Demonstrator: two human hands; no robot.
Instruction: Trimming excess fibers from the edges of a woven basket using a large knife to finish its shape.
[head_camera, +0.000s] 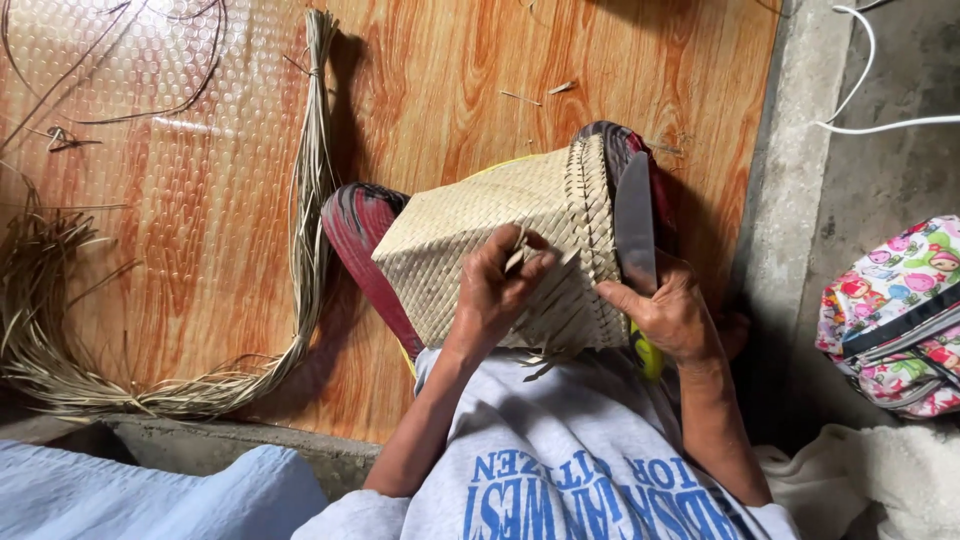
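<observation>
The pale, box-shaped basket of woven straw strips (480, 235) rested on the person's lap, tilted, between the two hands. In the head view, the left hand (497, 285) lay on the basket's near face with its grip pinched together on a loose straw strip end (517, 256) sticking out of the weave. Just right of that grip, the braided rim (590, 215) ran up the basket's edge. The right hand (670, 315) sat beside the rim, its grip clamped on a knife with a broad grey blade (634, 225) and a yellow-green handle; the blade pointed away from the body, lying alongside the braided rim. Under the basket showed a dark red patterned cloth (362, 228) over the knees.

Well left of the left grip, a long bundle of dried straw strands (312, 200) curved across the orange wood-grain floor mat (450, 70). Well right of the right grip, a floral-print bag (895, 320) lay on the concrete, and a white cable (860, 80) ran beyond it.
</observation>
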